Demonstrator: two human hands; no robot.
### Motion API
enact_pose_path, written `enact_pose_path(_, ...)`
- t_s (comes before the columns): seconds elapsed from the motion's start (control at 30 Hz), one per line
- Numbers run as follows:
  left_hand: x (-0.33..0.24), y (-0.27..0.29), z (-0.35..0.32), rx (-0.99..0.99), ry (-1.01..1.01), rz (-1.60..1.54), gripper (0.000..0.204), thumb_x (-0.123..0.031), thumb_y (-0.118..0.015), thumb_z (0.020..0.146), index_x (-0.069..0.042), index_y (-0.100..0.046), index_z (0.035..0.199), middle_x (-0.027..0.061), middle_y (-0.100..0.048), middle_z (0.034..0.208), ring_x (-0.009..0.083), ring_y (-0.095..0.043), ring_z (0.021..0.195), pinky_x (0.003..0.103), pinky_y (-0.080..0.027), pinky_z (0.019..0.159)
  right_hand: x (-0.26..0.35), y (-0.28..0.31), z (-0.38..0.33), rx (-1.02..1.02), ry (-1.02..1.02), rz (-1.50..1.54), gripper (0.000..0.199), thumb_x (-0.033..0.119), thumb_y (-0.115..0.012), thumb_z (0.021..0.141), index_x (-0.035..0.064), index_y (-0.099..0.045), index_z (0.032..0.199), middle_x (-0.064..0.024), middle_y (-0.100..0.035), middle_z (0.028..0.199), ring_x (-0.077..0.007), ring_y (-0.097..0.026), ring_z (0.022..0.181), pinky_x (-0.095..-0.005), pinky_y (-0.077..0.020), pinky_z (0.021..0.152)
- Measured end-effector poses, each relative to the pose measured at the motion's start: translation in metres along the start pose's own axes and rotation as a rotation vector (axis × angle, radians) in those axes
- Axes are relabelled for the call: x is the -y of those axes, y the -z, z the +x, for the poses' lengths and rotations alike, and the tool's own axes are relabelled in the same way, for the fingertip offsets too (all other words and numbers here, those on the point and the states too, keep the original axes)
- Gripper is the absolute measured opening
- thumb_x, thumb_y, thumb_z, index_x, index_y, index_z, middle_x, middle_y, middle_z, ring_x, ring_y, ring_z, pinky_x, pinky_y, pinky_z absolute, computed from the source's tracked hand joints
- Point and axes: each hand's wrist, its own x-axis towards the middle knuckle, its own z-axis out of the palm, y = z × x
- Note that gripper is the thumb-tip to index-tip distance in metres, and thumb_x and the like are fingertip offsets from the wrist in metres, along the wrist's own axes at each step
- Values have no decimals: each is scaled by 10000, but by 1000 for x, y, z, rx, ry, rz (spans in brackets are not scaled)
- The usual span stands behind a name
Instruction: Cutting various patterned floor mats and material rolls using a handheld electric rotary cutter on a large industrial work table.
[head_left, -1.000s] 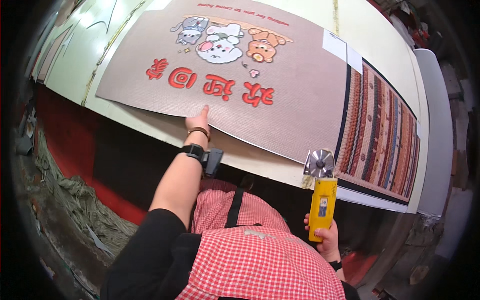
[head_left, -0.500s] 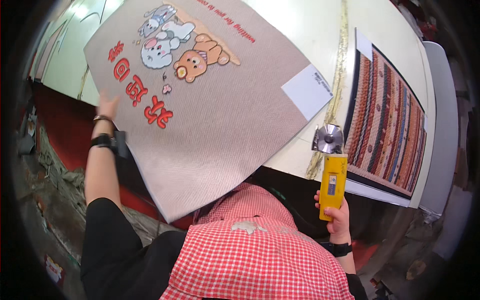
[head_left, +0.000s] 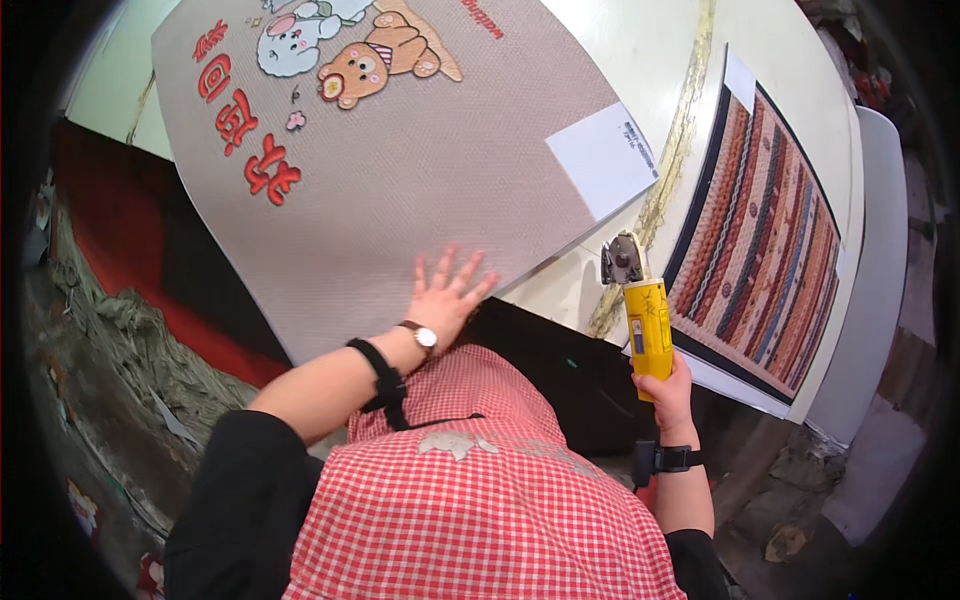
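Note:
A beige floor mat (head_left: 400,190) with cartoon animals and red characters lies across the table, its near corner hanging past the edge towards me. My left hand (head_left: 445,293) rests on it near the right side of that corner, fingers spread and palm down. In my right hand (head_left: 668,385) is a yellow handheld electric cutter (head_left: 650,325), gripped by its lower body. Its metal blade head (head_left: 622,262) points away from me, over the table's near edge. A white paper label (head_left: 603,160) lies on the mat's right corner.
To the right, a striped, dark-bordered mat (head_left: 760,240) lies on the white table (head_left: 640,60). A yellowish, worn groove (head_left: 680,130) runs between the two mats. A grey rounded panel (head_left: 880,270) stands beyond the table's right end. Crumpled grey cloth (head_left: 130,340) lies at lower left.
My left hand has moved from the mat's left edge to its near right side. The mat has shifted slightly left and away. The cutter has tilted and moved a little left and up.

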Motion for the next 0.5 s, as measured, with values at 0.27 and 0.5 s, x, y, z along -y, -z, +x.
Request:
enact_pose_path(0.27, 45, 8, -61, 200, -13, -14, 793, 26, -510, 782, -332, -221, 1428, 17, -51, 1533, 334, 7, 1402, 681, -71, 1041, -38, -7, -4, 66, 87, -211, 623, 2, -671, 599, -25, -507, 1199, -84, -605, 1069, -167, -581, 981, -292, -448, 872)
enact_pose_path(0.5, 38, 5, -59, 187, 3, 13, 819, 65, -533, 715, -298, -292, 1409, 44, -99, 1527, 331, -20, 1403, 639, -83, 1065, -39, -30, 5, 72, 198, -335, 612, 23, -655, 623, -43, -490, 1209, -100, -618, 1048, -161, -590, 965, -286, -455, 858)
